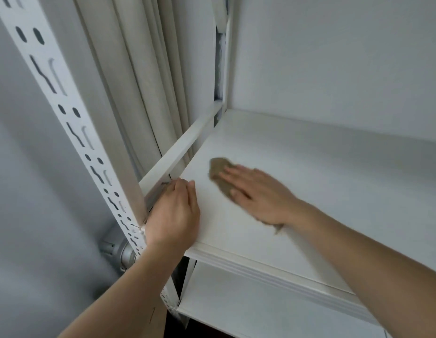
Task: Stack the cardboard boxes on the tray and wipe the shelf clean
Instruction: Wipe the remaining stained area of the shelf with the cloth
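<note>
Nearest the camera, two bare forearms reach up and forward onto a white shelf (297,172). The left hand (174,213) rests at the shelf's front left corner, fingers curled loosely over the edge beside the perforated white post (73,118); it grips nothing apart from the shelf edge itself. Below it, a lower shelf (248,301) of the same rack shows under the front lip, and a grey metal fitting (120,250) sits behind the post, against the grey wall. Further in, the right hand (258,191) lies flat and open, palm down, pressing a brown cloth (220,172) against the shelf surface; the cloth sticks out past the fingertips and a scrap of it shows by the wrist. Hand and cloth are blurred. A white crossbar (185,145) runs along the shelf's left side toward the back corner. Beyond it hang pale curtain (129,81) folds. The rest of the shelf surface, out to the white back wall (334,57), is bare.
</note>
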Demonstrator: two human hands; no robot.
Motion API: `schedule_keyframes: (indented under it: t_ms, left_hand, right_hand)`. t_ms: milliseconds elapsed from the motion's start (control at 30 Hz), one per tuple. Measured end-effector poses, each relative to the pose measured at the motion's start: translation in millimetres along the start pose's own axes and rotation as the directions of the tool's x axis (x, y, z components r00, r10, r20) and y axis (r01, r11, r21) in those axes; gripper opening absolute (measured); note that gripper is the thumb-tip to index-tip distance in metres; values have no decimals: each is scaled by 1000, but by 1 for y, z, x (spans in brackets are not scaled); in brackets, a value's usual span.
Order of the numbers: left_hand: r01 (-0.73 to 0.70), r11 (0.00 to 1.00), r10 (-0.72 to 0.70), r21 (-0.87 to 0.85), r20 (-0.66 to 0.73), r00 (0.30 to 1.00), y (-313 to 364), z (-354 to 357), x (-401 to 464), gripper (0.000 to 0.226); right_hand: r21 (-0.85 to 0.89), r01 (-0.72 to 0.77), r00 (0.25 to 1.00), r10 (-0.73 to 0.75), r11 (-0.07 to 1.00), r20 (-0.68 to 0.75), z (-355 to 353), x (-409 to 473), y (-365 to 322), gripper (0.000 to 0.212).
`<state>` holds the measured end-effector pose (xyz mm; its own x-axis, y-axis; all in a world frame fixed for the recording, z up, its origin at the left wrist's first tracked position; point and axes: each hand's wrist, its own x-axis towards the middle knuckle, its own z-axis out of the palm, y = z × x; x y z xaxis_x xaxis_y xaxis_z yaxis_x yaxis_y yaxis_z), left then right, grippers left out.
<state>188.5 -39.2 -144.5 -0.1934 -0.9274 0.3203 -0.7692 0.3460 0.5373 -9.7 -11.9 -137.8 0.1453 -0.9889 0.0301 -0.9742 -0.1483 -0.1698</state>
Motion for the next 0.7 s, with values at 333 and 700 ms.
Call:
schedule_keyframes:
  t_ms: [333, 700]
  left_hand:
    - [-207, 926, 117, -315, -283, 952, -6, -2, -8, 48]
    - [-274, 910, 203, -310, -243, 949, 0, -17, -21, 45]
  right_hand:
    - [18, -182, 980, 183, 983, -74, 14, 56, -39, 53]
    - [24, 111, 994, -111, 994, -1, 18, -29, -78, 52]
